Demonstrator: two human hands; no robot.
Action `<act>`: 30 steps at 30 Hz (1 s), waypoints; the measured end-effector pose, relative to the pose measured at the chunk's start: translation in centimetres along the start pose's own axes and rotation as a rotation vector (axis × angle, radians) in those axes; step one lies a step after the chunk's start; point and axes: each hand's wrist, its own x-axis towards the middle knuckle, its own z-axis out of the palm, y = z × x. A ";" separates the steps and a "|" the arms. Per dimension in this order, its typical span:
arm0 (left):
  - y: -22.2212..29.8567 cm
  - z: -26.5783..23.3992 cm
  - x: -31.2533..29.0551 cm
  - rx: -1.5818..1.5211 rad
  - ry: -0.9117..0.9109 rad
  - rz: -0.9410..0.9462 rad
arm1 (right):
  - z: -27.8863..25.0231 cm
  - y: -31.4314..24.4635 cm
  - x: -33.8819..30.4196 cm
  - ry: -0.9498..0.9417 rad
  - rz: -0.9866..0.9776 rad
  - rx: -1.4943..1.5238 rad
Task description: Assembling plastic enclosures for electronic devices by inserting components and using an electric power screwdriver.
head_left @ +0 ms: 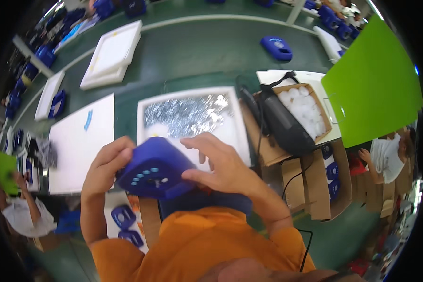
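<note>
My left hand grips the left side of a blue plastic housing, which is tilted in front of my body. A row of light blue dots and one pale round spot mark its face. At the housing's right edge is my right hand, its thumb at the edge and its fingers spread apart. Just beyond the housing lies a white-rimmed tray with a crinkled silvery sheet in it. Something white and fluffy rests in the tray, partly hidden by the housing.
At right, a long black device with cables leans by a carton of white cotton-like balls. A white board lies left, stacked white foam pieces farther back. More blue housings sit in a carton. A green panel stands right.
</note>
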 end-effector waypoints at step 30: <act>-9.4 1.0 5.5 0.248 0.340 0.027 | -2.1 11.1 0.3 0.070 0.657 0.236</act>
